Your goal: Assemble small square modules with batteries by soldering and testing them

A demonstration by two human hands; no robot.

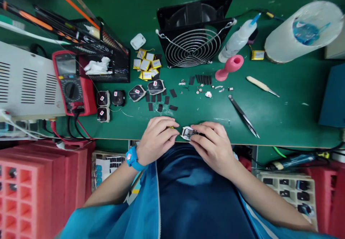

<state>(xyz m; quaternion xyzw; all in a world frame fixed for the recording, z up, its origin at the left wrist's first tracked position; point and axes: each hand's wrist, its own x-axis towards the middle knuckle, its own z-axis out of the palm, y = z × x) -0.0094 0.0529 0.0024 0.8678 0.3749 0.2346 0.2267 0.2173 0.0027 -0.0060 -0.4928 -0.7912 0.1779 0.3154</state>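
Note:
At the front edge of the bench, my right hand [211, 143] is closed around an opened smartwatch case [186, 132], white-rimmed with circuitry showing inside. Just left of it, my left hand [161, 138] is pinched on a small battery [171, 127]; only a sliver of its yellow edge shows between the fingers. The two hands are a short gap apart. Beyond them lie several black adhesive pads [160, 107] and closed watch bodies [137, 92]. A pile of silver batteries with yellow tape [145, 64] sits farther back.
Tweezers [244, 116] and a pointed pry tool [262, 86] lie to the right. A fan [191, 34], squeeze bottle [235, 41] and white cylinder [285, 34] stand at the back. A red multimeter [72, 86] and mesh organizer [118, 64] occupy the left.

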